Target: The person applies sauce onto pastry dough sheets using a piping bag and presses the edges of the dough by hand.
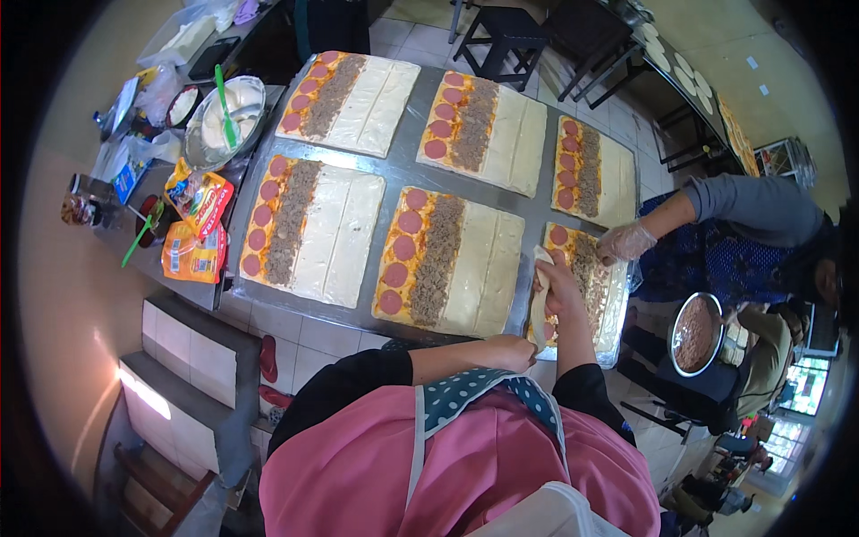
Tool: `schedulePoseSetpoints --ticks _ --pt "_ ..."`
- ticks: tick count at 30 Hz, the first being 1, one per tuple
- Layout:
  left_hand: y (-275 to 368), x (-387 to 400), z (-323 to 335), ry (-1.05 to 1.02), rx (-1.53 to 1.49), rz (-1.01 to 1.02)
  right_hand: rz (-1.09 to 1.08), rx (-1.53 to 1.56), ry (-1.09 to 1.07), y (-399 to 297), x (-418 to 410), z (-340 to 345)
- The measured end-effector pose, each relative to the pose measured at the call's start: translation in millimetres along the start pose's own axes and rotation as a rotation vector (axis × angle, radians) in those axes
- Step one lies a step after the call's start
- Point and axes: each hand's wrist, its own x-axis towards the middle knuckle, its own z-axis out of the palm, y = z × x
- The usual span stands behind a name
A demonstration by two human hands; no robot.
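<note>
Both my hands grip a pale strip of dough (539, 305) along the left edge of the near-right filled dough sheet (612, 302). My right hand (558, 282) holds its far part, and my left hand (515, 352) pinches its near end. The strip looks raised and partly covers the sheet's sausage slices. A co-worker's gloved hand (624, 243) touches the ground meat (582, 262) on this same sheet. Left of my right hand lies another dough sheet (486, 268) with a row of round sausage slices (404, 248), a band of meat and a bare scored half.
Several similar sheets share the metal table (402, 171). A steel bowl (251, 94) of white cream with a green spatula (229, 124) stands on the left side table, beside sauce pouches (198, 201). At right is a pan of ground meat (696, 335). A black stool (507, 30) stands behind.
</note>
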Motion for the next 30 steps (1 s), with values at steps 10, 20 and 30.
schedulePoseSetpoints --ticks 10,20,30 --pt "35 -23 -26 0.509 -0.327 0.395 -0.024 1.508 -0.452 18 -40 12" --pt "56 -17 36 0.645 -0.289 0.148 0.344 1.308 -0.692 -14 -36 -29" --pt "72 -20 79 0.650 -0.223 0.048 0.238 0.810 -0.407 -1 -44 -23"
